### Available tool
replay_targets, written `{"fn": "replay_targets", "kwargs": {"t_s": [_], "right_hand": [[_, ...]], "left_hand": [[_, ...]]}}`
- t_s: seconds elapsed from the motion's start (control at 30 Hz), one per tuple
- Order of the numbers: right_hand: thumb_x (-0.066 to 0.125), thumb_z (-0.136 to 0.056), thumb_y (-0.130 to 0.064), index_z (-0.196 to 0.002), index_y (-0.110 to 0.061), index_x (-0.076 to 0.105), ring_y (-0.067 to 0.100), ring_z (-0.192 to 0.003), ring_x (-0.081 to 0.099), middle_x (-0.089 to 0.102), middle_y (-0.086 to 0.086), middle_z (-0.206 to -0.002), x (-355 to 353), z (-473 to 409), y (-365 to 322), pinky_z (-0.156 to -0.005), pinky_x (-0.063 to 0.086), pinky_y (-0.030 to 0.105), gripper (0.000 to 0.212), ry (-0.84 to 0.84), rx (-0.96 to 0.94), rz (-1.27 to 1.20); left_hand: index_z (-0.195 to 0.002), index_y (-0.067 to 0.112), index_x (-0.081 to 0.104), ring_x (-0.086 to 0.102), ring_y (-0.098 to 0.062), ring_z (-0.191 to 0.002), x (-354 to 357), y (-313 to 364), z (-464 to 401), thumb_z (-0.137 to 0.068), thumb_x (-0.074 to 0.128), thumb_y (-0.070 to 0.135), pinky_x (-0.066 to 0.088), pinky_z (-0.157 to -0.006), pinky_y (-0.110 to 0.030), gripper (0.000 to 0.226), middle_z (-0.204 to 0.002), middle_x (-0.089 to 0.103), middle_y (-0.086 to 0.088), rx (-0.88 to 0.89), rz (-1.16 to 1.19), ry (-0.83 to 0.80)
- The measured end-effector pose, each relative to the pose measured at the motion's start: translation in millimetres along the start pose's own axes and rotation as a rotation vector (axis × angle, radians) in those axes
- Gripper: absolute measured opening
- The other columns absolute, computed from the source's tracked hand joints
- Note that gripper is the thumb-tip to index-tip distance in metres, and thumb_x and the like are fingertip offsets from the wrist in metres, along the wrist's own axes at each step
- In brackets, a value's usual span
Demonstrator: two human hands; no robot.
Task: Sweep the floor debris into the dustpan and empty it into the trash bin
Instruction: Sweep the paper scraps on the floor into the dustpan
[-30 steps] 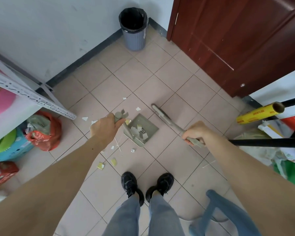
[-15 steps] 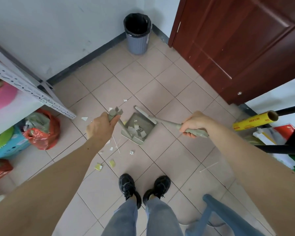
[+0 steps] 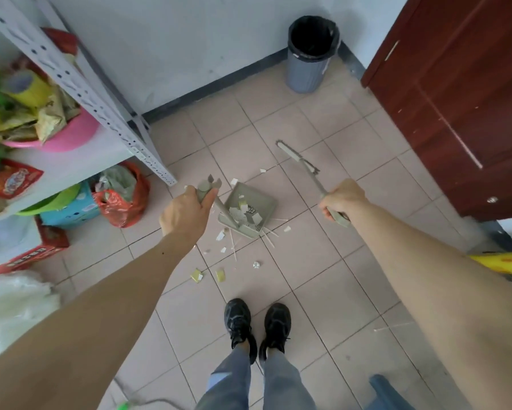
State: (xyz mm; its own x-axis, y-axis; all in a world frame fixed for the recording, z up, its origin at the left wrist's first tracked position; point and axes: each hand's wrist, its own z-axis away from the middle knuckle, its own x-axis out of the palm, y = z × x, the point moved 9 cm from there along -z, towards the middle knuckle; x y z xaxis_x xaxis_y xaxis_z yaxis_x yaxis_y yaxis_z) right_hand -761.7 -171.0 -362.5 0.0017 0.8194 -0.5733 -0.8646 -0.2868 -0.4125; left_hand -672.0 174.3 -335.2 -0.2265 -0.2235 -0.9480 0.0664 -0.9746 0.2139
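A grey-green dustpan (image 3: 260, 199) rests on the tiled floor with several paper scraps inside. My left hand (image 3: 185, 213) grips the top of its upright handle. My right hand (image 3: 342, 198) holds the handle of a grey-green broom (image 3: 296, 156), whose head lies beyond and to the right of the pan, apart from it. Loose debris (image 3: 220, 275) of paper bits, thin sticks and a foil ball lies on the floor between the pan and my shoes. A grey trash bin (image 3: 311, 71) with a black liner stands in the far corner.
A metal shelf rack (image 3: 80, 87) with a pink basin and bags stands at the left, a red plastic bag (image 3: 124, 199) under it. A dark red door (image 3: 456, 93) closes the right side. My shoes (image 3: 256, 324) are just behind the debris. A blue chair part (image 3: 388, 392) is at bottom right.
The broom head has swung from over the dustpan out to the far right of it. The view has shifted right, showing more of the shelf; the dustpan hand stays put.
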Motion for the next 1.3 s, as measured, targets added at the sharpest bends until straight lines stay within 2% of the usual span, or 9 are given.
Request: {"fn": "replay_targets", "kwargs": {"t_s": [0.17, 0.27, 0.33, 0.4, 0.63, 0.8, 0.9, 1.07, 1.3], "right_hand": [[0.069, -0.079, 0.007, -0.096, 0.011, 0.067, 0.012, -0.021, 0.051, 0.064, 0.016, -0.064, 24.2, -17.6, -20.8, -0.028, 0.040, 0.016, 0.018, -0.046, -0.018, 0.128], [0.071, -0.072, 0.007, -0.090, 0.014, 0.070, 0.022, -0.037, 0.061, 0.067, 0.019, -0.059, 35.9, -14.2, -20.6, -0.051, 0.059, 0.031, 0.019, -0.140, -0.016, 0.255], [0.071, -0.060, 0.006, -0.082, 0.016, 0.073, 0.027, -0.047, 0.062, 0.071, 0.026, -0.066, 37.5, -2.3, -23.3, -0.059, 0.056, 0.036, 0.025, -0.228, -0.044, 0.327], [0.069, -0.053, 0.002, -0.081, 0.015, 0.074, 0.027, -0.050, 0.060, 0.073, 0.030, -0.078, 27.9, 11.5, -28.8, -0.055, 0.051, 0.031, 0.032, -0.286, -0.056, 0.394], [0.065, -0.076, 0.008, -0.106, 0.014, 0.069, 0.020, -0.048, 0.053, 0.065, 0.022, -0.076, 0.0, 51.4, -56.7, -0.036, 0.042, 0.017, 0.031, -0.360, -0.090, 0.378], [0.067, -0.062, 0.006, -0.090, 0.015, 0.073, 0.027, -0.052, 0.059, 0.072, 0.031, -0.078, 8.3, 37.6, -68.0, -0.052, 0.050, 0.029, 0.029, -0.268, -0.140, 0.407], [0.068, -0.058, 0.001, -0.077, 0.010, 0.075, 0.026, -0.051, 0.062, 0.073, 0.024, -0.069, 25.2, 31.7, -75.0, -0.057, 0.055, 0.033, 0.022, -0.215, -0.156, 0.428], [0.070, -0.070, 0.006, -0.084, 0.009, 0.070, 0.017, -0.028, 0.055, 0.064, 0.013, -0.048, 61.5, 21.3, -79.8, -0.036, 0.046, 0.020, 0.015, -0.133, -0.155, 0.349], [0.070, -0.072, 0.008, -0.092, 0.012, 0.068, 0.023, -0.040, 0.061, 0.066, 0.019, -0.062, 105.5, 22.7, -73.5, -0.048, 0.055, 0.030, 0.020, -0.243, -0.155, 0.503]], "left_hand": [[-0.108, 0.011, 0.054, 0.065, -0.036, -0.089, 3.2, -8.7, -12.4, -0.094, 0.031, 0.064, 0.047, -0.067, -0.038, 0.060, -0.096, 0.068, -0.015, -0.026, -0.028, -0.019], [-0.107, 0.009, 0.053, 0.064, -0.036, -0.090, -2.2, -11.9, -20.1, -0.095, 0.030, 0.063, 0.040, -0.064, -0.037, 0.060, -0.095, 0.067, -0.016, -0.040, -0.053, -0.022], [-0.106, 0.009, 0.053, 0.064, -0.036, -0.089, -5.8, -11.2, -24.2, -0.095, 0.029, 0.063, 0.038, -0.064, -0.036, 0.060, -0.094, 0.066, -0.015, -0.039, -0.067, -0.018], [-0.106, 0.009, 0.052, 0.064, -0.036, -0.088, -6.2, -9.4, -27.1, -0.095, 0.030, 0.063, 0.038, -0.063, -0.036, 0.060, -0.094, 0.065, -0.015, -0.039, -0.054, -0.018], [-0.106, 0.008, 0.053, 0.064, -0.038, -0.092, -6.8, -15.0, -24.3, -0.094, 0.031, 0.065, 0.040, -0.065, -0.038, 0.062, -0.098, 0.067, -0.018, -0.075, 0.012, -0.010], [-0.103, 0.008, 0.054, 0.063, -0.037, -0.085, -11.1, -32.0, -3.9, -0.092, 0.031, 0.066, 0.044, -0.063, -0.038, 0.063, -0.092, 0.067, -0.017, -0.108, 0.042, -0.004], [-0.104, 0.006, 0.054, 0.062, -0.038, -0.092, -16.1, -53.6, 13.7, -0.094, 0.034, 0.063, 0.040, -0.065, -0.037, 0.062, -0.098, 0.066, -0.018, -0.177, 0.064, -0.012], [-0.106, 0.007, 0.054, 0.062, -0.038, -0.089, -20.5, -96.2, 41.4, -0.094, 0.031, 0.064, 0.039, -0.063, -0.037, 0.062, -0.097, 0.066, -0.016, -0.276, 0.072, 0.012], [-0.100, 0.009, 0.051, 0.062, -0.037, -0.085, -9.5, -121.5, 53.1, -0.094, 0.028, 0.064, 0.041, -0.063, -0.037, 0.060, -0.094, 0.066, -0.015, -0.351, 0.036, -0.015]]}}
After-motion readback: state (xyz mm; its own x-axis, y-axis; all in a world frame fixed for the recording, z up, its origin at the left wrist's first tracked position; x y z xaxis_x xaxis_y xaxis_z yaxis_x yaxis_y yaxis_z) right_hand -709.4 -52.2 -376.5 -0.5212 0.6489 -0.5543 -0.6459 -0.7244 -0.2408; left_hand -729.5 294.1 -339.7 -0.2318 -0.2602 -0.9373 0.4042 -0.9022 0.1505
